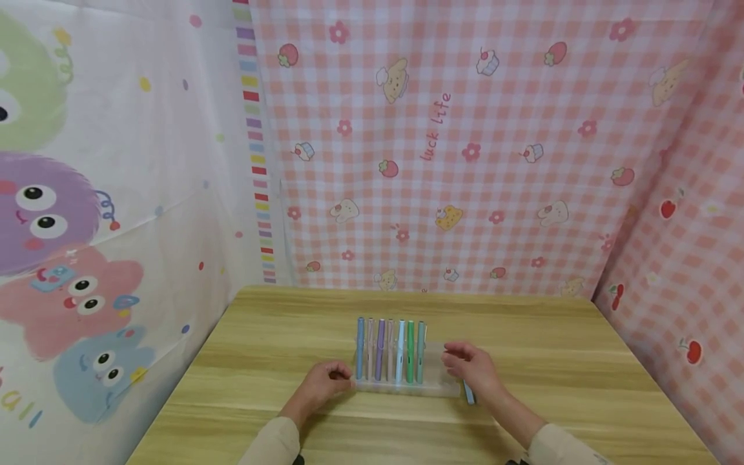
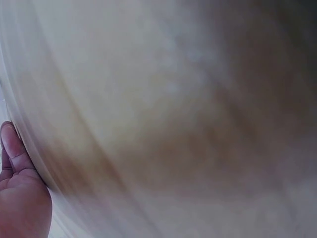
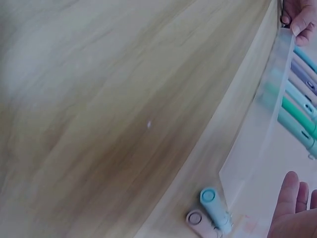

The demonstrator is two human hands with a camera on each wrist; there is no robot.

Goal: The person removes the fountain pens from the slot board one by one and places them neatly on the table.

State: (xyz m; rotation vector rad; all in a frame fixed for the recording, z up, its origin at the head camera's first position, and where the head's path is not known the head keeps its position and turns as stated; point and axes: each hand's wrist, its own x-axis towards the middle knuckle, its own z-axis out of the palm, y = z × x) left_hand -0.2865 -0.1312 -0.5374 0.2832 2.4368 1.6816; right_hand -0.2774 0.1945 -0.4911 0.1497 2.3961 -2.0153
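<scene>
A translucent pen holder (image 1: 407,389) lies on the wooden table. Several capped pens (image 1: 400,352) in blue, pink, purple, green and teal stand side by side in it, filling its left and middle part. My left hand (image 1: 327,382) pinches the holder's left front corner; in the right wrist view its thumb (image 3: 303,21) shows there. Over the holder's right end hovers my right hand (image 1: 473,368), its fingers extended and holding nothing. Beside that end lie a light blue pen (image 3: 214,206) and a pink pen (image 3: 200,222), partly hidden by the right hand in the head view.
The wood-grain table (image 1: 261,336) reaches back to a pink checked cloth (image 1: 442,129). A white cloth with cartoon figures (image 1: 192,129) hangs at the left. Another pink cloth (image 1: 686,278) with cherries hangs at the right.
</scene>
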